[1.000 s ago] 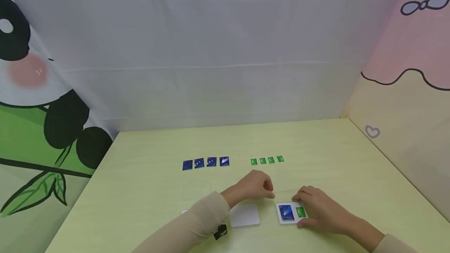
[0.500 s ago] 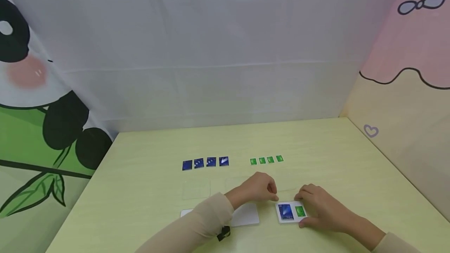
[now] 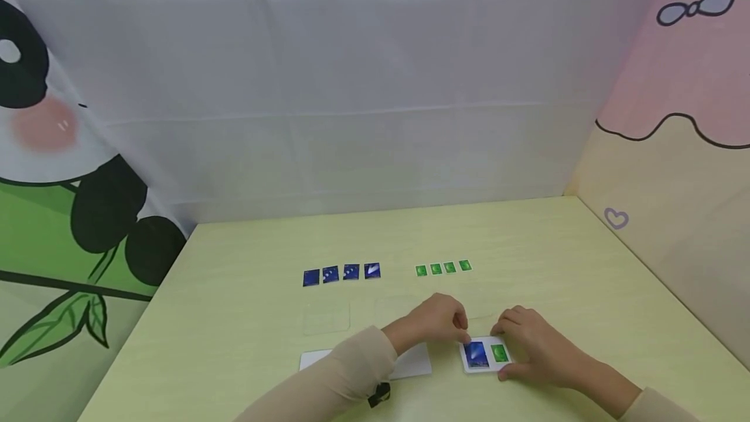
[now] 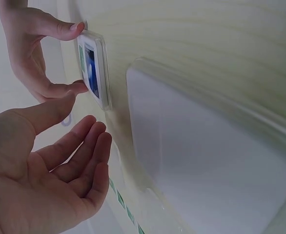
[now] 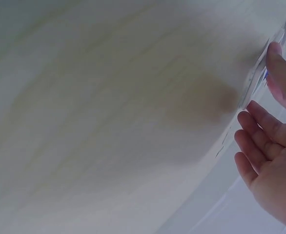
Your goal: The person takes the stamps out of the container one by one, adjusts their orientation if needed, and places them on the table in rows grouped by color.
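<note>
A white card in a clear case lies on the table, bearing a blue picture and a smaller green picture. My right hand grips it from the right, thumb at the near edge and fingertips at the far edge. My left hand reaches over from the left, its fingertips right at the card's upper left corner. In the left wrist view the left hand has loosely bent fingers with nothing between them. A blank white card lies under the left forearm, partly hidden by the sleeve.
Farther back, a row of several blue picture pieces lies left of several small green pieces. Clear flat plates lie between them and the white cards. A white cloth wall rises behind the table.
My left hand has moved right and slightly nearer, from beside the card to its upper left corner. The right hand keeps its grip on the card with little movement.
</note>
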A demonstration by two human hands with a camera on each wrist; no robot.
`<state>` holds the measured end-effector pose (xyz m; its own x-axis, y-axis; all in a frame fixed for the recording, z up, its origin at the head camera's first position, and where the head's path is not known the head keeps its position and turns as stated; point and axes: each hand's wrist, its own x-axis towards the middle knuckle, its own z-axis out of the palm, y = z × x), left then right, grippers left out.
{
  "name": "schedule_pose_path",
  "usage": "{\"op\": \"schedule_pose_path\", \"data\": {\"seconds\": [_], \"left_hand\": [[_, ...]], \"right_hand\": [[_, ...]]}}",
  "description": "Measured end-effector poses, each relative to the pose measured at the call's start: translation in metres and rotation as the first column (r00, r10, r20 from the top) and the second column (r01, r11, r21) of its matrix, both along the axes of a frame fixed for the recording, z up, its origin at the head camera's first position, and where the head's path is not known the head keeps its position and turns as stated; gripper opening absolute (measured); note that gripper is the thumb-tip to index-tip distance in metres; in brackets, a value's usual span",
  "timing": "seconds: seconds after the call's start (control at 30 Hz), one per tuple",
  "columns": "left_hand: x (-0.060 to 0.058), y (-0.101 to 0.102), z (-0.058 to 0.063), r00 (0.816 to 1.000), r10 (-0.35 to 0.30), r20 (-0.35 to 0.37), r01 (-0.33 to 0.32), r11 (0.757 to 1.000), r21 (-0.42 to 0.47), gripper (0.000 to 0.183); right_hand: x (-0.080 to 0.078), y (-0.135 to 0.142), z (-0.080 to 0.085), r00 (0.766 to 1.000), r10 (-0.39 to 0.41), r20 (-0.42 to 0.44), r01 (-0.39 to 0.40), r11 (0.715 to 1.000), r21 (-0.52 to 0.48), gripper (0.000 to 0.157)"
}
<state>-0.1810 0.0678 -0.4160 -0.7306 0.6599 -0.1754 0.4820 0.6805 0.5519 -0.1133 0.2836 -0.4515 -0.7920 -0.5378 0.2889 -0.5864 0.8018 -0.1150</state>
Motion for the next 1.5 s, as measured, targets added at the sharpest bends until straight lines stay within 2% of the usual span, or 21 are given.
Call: {"op": "schedule_pose_path", "data": {"seconds": [0.2, 0.43, 0.63, 1.1, 1.33, 1.5], "left_hand": [[0.002, 0.004, -0.003, 1.000, -0.008, -0.011, 0.008, 0.999, -0.033, 0.014], [0.005, 0.007, -0.001, 1.000, -0.009, -0.003, 0.009, 0.999, -0.043, 0.014], [0.007, 0.008, 0.000, 1.000, -0.018, -0.009, 0.017, 0.999, -0.042, 0.014], [0.010, 0.010, 0.000, 0.999, -0.026, -0.038, 0.024, 0.998, -0.064, 0.016], [0.015, 0.012, 0.003, 0.998, -0.022, -0.064, 0.015, 0.994, -0.109, 0.017], [0.016, 0.015, 0.000, 0.997, -0.015, -0.077, 0.004, 0.989, -0.147, 0.020]], "right_hand": [[0.000, 0.000, 0.000, 0.999, 0.019, -0.025, -0.019, 1.000, -0.010, 0.053], [0.000, 0.001, 0.002, 1.000, 0.004, 0.026, -0.004, 1.000, -0.009, 0.054], [0.001, 0.001, 0.003, 1.000, 0.010, 0.030, -0.010, 1.000, -0.014, 0.054], [0.000, 0.000, 0.004, 1.000, 0.024, -0.020, -0.025, 0.999, -0.022, 0.052], [0.001, 0.000, 0.004, 1.000, 0.019, -0.003, -0.019, 1.000, -0.021, 0.051], [0.001, 0.000, 0.004, 1.000, 0.013, 0.012, -0.012, 1.000, -0.013, 0.052]]}}
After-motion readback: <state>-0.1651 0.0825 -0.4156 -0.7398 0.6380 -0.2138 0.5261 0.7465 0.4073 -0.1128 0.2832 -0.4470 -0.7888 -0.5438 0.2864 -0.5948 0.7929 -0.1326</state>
